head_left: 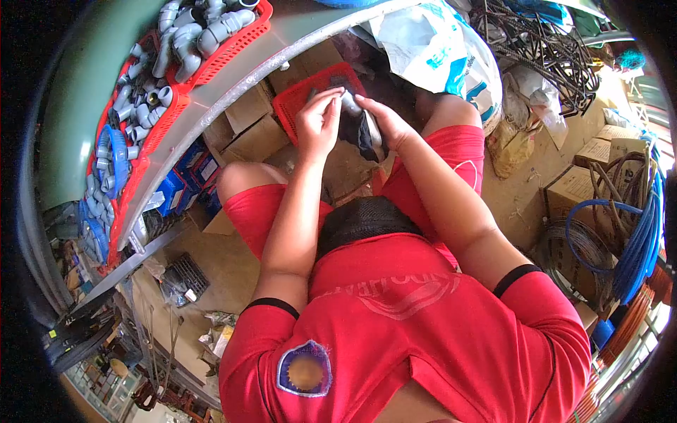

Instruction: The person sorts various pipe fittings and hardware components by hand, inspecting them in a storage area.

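Both hands meet above my lap, around a grey plastic pipe fitting (350, 106). My left hand (319, 125) is closed, its fingertips pinched at the upper left end of the fitting. From the other side my right hand (388, 123) grips the fitting, thumb and fingers along its upper edge. A dark cloth or bag with a pale patch (367, 137) hangs just below the fitting, against the right palm. Behind the hands stands a red plastic basket (289, 106) on the floor; its contents are mostly hidden.
Red baskets (236, 53) of grey pipe fittings line the curved shelf at left. Cardboard boxes (257, 137) and blue boxes (187, 176) sit under it. A white sack (430, 46) stands beyond my right knee. Blue hose coils (635, 240) and metal rods (543, 49) lie at right.
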Demonstrator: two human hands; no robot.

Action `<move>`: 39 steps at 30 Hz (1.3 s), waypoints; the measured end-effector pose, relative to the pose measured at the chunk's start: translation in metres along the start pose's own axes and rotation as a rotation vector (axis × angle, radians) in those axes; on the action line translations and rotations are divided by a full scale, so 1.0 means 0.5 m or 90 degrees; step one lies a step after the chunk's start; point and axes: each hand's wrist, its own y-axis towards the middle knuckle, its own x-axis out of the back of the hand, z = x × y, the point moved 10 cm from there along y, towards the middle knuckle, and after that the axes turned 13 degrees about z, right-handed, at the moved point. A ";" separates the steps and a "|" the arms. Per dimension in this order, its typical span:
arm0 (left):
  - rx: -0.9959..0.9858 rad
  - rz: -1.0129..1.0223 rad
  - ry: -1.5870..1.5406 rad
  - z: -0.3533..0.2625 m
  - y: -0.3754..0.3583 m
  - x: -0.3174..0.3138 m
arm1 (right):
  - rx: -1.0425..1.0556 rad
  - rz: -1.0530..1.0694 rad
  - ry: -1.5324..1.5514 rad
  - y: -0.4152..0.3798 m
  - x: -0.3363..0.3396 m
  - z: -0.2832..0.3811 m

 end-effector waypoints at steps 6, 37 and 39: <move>-0.004 -0.025 0.233 -0.037 -0.001 0.016 | 0.001 -0.036 -0.050 -0.003 0.006 0.007; 0.036 0.043 0.189 0.008 -0.001 0.021 | 0.068 -0.142 -0.286 -0.020 0.004 0.056; 0.053 0.039 0.158 0.011 -0.002 0.022 | 0.063 -0.123 -0.274 -0.016 0.004 0.053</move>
